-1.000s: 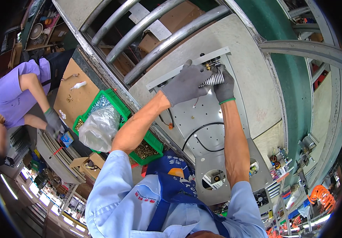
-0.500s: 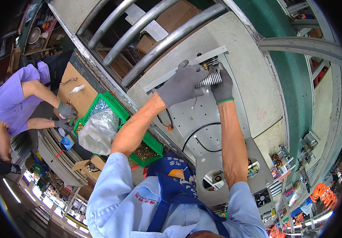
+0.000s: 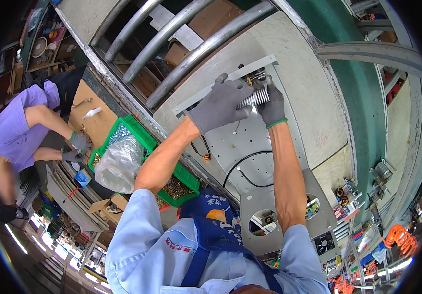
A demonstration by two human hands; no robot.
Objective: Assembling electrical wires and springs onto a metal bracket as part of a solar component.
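Concrete-grey bench [image 3: 313,122] bears the panel [image 3: 247,134]; near its far end, the coil [image 3: 254,99] sits between left hand [image 3: 220,105], fingers half-bent, and right hand [image 3: 272,105], fingers curled, seemingly for steadiness. I can't tell which grips.

Surface [image 3: 318,112]: pale grey, faint reddish marks [image 3: 321,140] at right. Lying directly on surface: grey metal panel [image 3: 250,142], pierced with small holes, flange [image 3: 191,102] along far edge.
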